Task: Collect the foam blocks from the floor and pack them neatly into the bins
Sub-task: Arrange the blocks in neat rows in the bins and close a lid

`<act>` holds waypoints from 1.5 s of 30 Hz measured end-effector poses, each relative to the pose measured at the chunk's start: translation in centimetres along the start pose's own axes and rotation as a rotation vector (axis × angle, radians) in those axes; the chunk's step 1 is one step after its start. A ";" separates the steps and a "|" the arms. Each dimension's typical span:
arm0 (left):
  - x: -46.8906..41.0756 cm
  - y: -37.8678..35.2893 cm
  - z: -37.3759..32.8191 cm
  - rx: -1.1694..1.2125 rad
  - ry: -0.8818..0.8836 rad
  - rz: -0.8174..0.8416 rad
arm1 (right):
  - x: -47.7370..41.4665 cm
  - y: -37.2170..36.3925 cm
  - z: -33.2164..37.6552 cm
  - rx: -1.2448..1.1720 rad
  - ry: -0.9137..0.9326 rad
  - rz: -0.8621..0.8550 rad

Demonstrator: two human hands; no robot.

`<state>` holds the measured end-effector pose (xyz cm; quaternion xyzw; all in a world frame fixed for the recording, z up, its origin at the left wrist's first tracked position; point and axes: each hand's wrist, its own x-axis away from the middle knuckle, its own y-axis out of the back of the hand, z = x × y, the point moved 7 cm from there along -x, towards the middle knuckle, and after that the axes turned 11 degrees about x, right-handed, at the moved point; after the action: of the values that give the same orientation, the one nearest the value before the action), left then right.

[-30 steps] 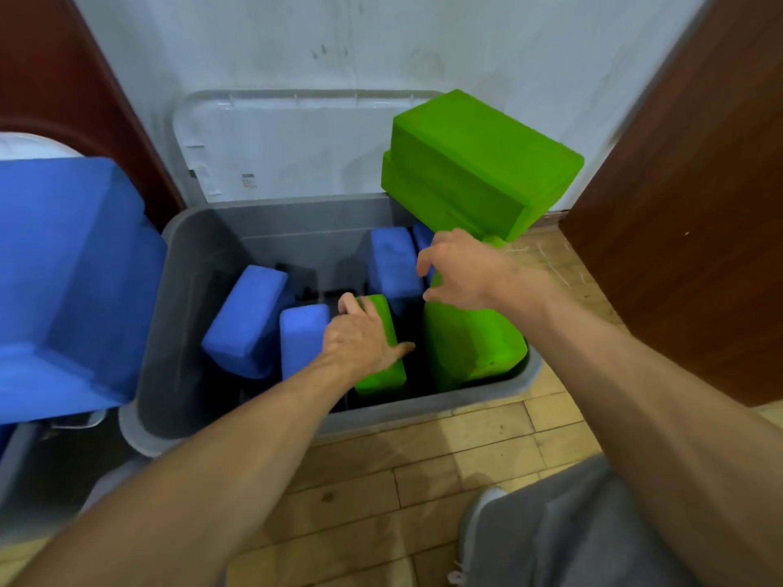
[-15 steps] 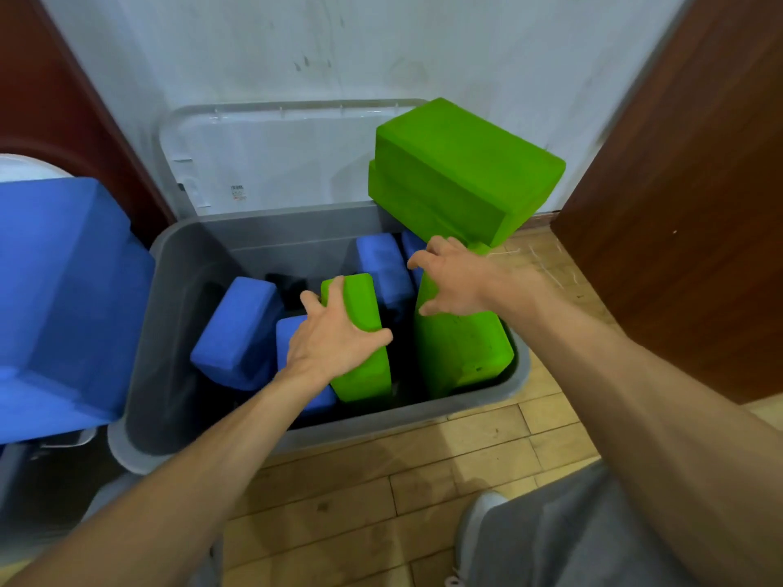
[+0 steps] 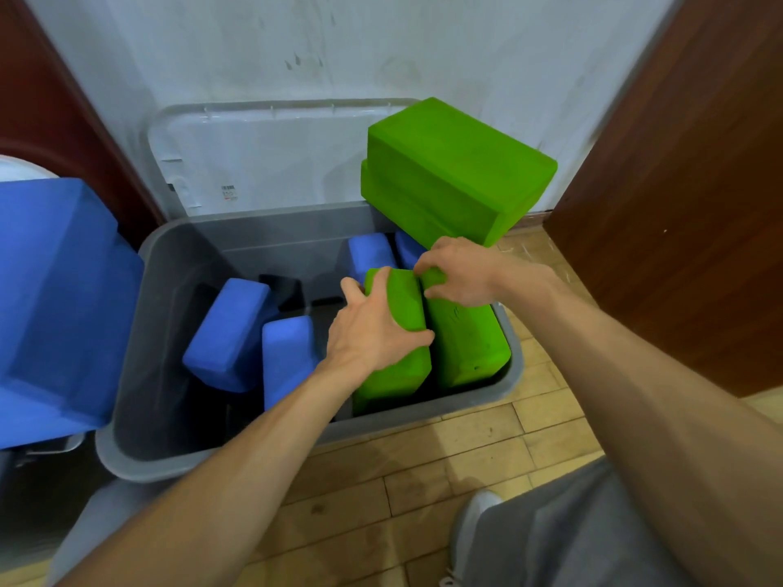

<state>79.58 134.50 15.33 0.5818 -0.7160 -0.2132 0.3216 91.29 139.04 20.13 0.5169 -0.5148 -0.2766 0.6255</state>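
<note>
1. The left hand (image 3: 373,332) clamps its grip round the near green block (image 3: 398,370), upright in the grey bin (image 3: 169,298).
2. The right hand (image 3: 462,273) pinches the top of the second green block (image 3: 466,341), which stands alongside, touching.
3. Earlier the two blocks stood apart.

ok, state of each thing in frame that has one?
grey bin: open, partly filled
lid: off, stood up behind the bin
left hand: grips left green block
right hand: fingers curled over right green block
both held blocks: on edge in bin, side by side
stacked green blocks: two, perched at bin's far right corner
blue blocks: loose in bin, tilted
</note>
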 end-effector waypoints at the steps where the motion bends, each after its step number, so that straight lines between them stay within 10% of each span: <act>1: -0.2 -0.3 0.4 0.033 0.023 0.012 | 0.1 -0.2 -0.2 0.016 -0.025 -0.001; 17: -1.1 -2.5 5.4 0.569 0.163 0.456 | 1.1 -0.3 0.2 0.131 -0.164 -0.023; 27: -0.5 9.6 12.8 -0.047 -0.030 0.008 | -1.8 1.5 12.0 0.280 0.195 -0.274; 31: 0.6 12.2 17.9 -0.278 0.147 -0.049 | -3.1 -1.5 16.8 0.248 0.267 -0.166; 45: 0.7 10.5 19.1 -0.130 0.321 -0.073 | -6.4 -7.5 17.6 -0.160 -0.135 0.216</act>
<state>58.63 134.95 9.23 0.6118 -0.6189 -0.1748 0.4606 74.29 135.90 9.69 0.3872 -0.5845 -0.2820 0.6549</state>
